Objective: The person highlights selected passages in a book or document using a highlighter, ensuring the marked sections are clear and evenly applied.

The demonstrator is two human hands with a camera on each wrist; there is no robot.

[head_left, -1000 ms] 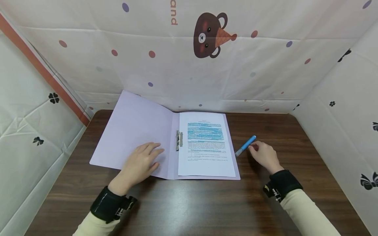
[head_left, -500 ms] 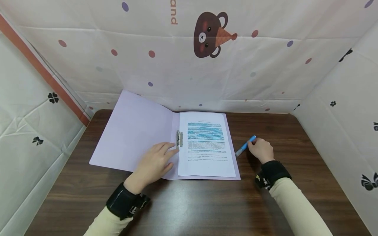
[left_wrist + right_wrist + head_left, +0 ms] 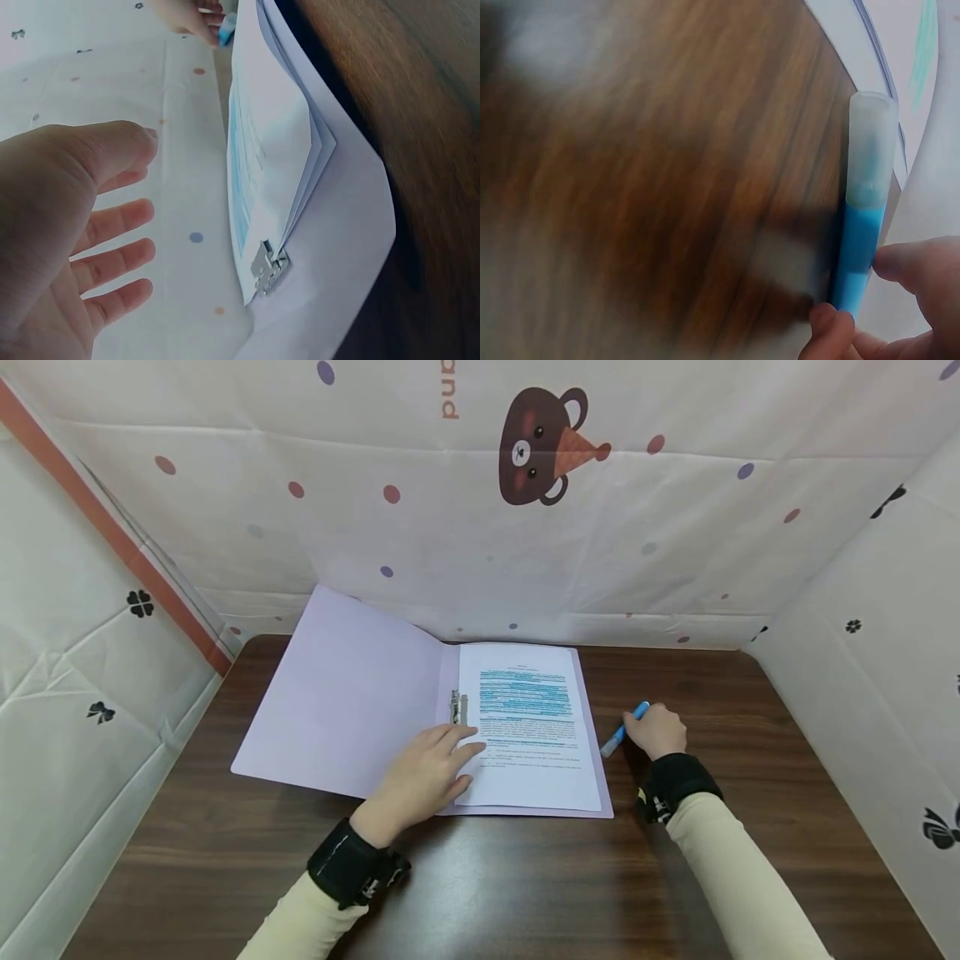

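Observation:
A lilac folder (image 3: 337,693) lies spread on the table, its cover turned to the left. Printed sheets (image 3: 525,785) with blue highlighted lines rest on its right side, beside a metal clip (image 3: 455,706). My left hand (image 3: 423,772) is over the spine and the sheets' lower left corner, fingers extended; in the left wrist view it holds nothing. Right of the folder, my right hand (image 3: 657,731) pinches a blue highlighter (image 3: 617,741) between thumb and fingers. The right wrist view shows the highlighter (image 3: 864,232) with its translucent cap on, pointing towards the folder's edge.
The dark wooden table (image 3: 517,893) extends in front of the folder and to its right. A printed cloth wall (image 3: 420,527) rises right behind the folder, with more cloth at both sides.
My left hand has moved right, from the cover to over the spine and the sheets' corner. My right hand has closed in on the highlighter from beside it and now pinches it.

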